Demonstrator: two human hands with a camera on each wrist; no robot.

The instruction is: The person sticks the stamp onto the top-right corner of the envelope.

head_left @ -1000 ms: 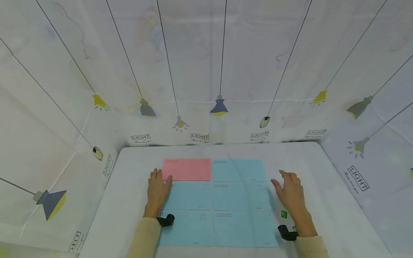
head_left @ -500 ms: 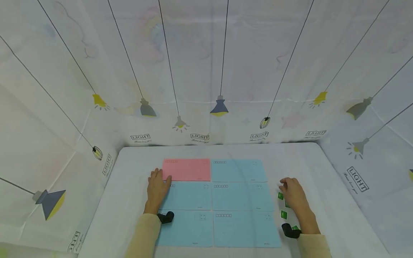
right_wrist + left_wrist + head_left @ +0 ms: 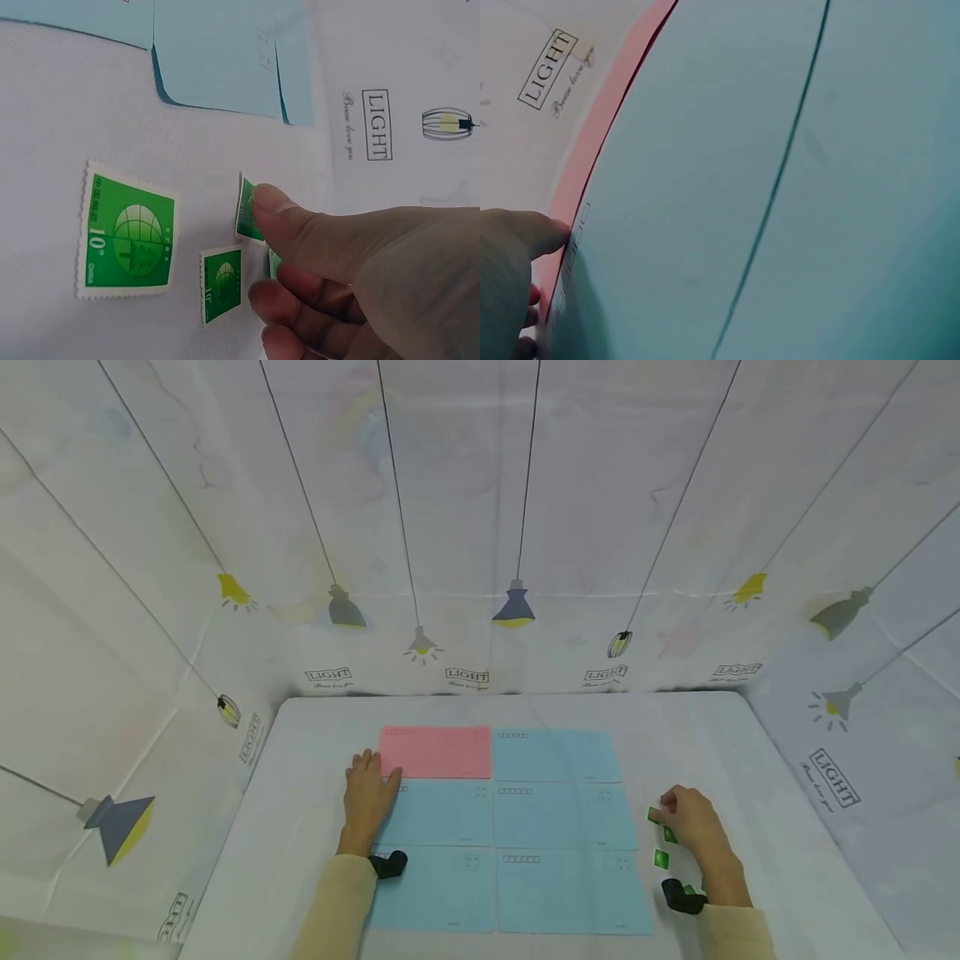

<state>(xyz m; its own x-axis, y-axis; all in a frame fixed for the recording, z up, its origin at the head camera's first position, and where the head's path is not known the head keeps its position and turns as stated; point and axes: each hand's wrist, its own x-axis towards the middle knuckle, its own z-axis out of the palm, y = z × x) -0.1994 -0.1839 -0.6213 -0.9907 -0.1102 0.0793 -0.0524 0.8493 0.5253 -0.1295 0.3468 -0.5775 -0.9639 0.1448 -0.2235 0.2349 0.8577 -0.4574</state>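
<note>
My left hand [image 3: 367, 797] rests with spread fingers at the left edge of the pink envelope [image 3: 435, 752] and a blue envelope [image 3: 435, 814]. In the left wrist view, the thumb [image 3: 544, 231] touches down where pink meets blue. At the right, my right hand [image 3: 693, 827] has its thumb and fingers drawn together over small green postage stamps. In the right wrist view, the thumb [image 3: 274, 206] overlaps a stamp [image 3: 246, 214], and a bent green stamp [image 3: 274, 262] shows between thumb and fingers, mostly hidden. Two other stamps lie flat nearby, the larger-looking stamp [image 3: 127, 232] closest to the camera.
Several blue envelopes [image 3: 558, 814] and the pink one lie edge to edge in two columns on the white table [image 3: 315, 743]. Another stamp [image 3: 690, 889] lies partly behind the right wrist's black camera [image 3: 682, 896]. A lamp-patterned cloth [image 3: 450, 527] hangs around the table.
My right hand has moved from beside the envelopes right and down to the stamps, and its fingers have closed together. The left hand stays in place.
</note>
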